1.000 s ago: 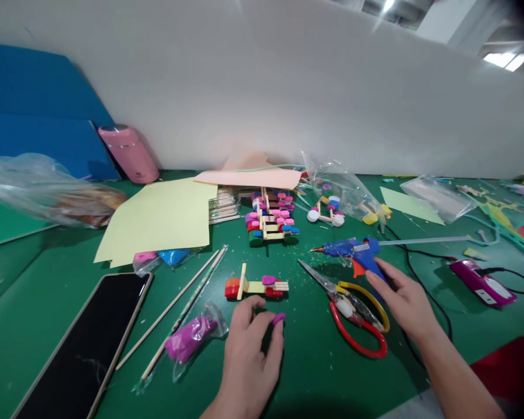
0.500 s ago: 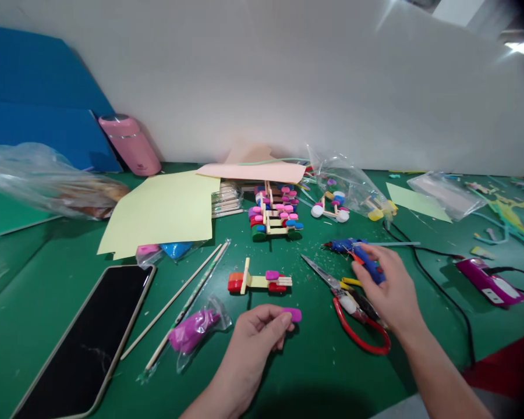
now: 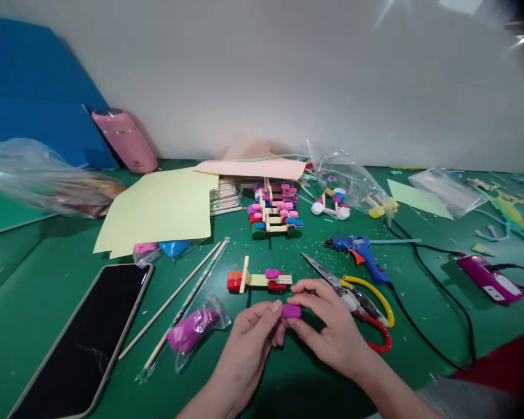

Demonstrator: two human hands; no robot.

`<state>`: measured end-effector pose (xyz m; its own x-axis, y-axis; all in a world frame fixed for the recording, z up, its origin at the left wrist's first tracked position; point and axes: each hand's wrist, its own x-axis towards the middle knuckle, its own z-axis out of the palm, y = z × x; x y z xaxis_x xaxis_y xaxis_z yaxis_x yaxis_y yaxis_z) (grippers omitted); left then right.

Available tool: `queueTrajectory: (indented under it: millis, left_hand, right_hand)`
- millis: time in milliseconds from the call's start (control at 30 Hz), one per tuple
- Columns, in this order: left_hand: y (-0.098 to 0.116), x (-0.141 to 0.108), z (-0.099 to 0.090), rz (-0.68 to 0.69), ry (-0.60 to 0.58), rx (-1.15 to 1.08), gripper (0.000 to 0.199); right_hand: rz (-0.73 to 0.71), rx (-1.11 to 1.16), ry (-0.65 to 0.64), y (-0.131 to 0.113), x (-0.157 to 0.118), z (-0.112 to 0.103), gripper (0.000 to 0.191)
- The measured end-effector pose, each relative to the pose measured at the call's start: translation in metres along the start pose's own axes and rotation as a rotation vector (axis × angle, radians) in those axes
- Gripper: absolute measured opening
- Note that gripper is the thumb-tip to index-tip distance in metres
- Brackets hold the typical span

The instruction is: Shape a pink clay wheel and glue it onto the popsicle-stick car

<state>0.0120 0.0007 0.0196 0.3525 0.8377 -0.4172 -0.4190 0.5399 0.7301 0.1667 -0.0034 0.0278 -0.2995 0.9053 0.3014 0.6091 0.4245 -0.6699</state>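
Note:
A small, smooth purple clay piece [image 3: 291,311] is pinched between the thumb and fingers of my left hand [image 3: 253,340]. From the right, my right hand [image 3: 332,326] has its thumb and fingertips around the same piece. Just beyond both hands lies a small stick model [image 3: 257,281] with red and orange clay at its left end and a purple piece on top at the right. The blue glue gun [image 3: 361,254] rests on the table to the right, its nozzle pointing left. Scissors [image 3: 367,299] with red and yellow handles lie partly behind my right hand.
Behind stands a cluster of similar colourful models [image 3: 274,218]. On the left are a phone [image 3: 82,337], wooden sticks [image 3: 174,297] and bagged purple clay [image 3: 194,330]. Yellow paper [image 3: 157,209] lies farther back. Black cables run from the glue gun past a purple power strip [image 3: 491,279].
My right hand has let go of the glue gun, leaving it on the table, and has moved left to the purple clay piece in my left hand.

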Motion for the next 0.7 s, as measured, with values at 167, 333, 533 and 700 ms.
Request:
queueTrajectory:
  millis: [167,333,533,700]
  left_hand:
    - [0.001,0.000,0.000,-0.028,0.049,-0.075,0.029]
    - [0.000,-0.001,-0.001,-0.002,0.080,0.016,0.023]
    - [-0.001,-0.002,-0.002,0.146,0.122,0.332,0.019]
    - [0.000,-0.002,-0.003,0.424,0.194,0.594,0.012]
  right_hand:
    - [0.045,0.056,0.030,0.006,0.002,0.000,0.016]
    - [0.131,0.055,0.125,0.019,0.015,-0.006,0.016]
    - [0.149,0.066,0.063,0.022,0.030,-0.004,0.017]
    - [0.131,0.070,0.044,0.021,0.031,0.002,0.019]
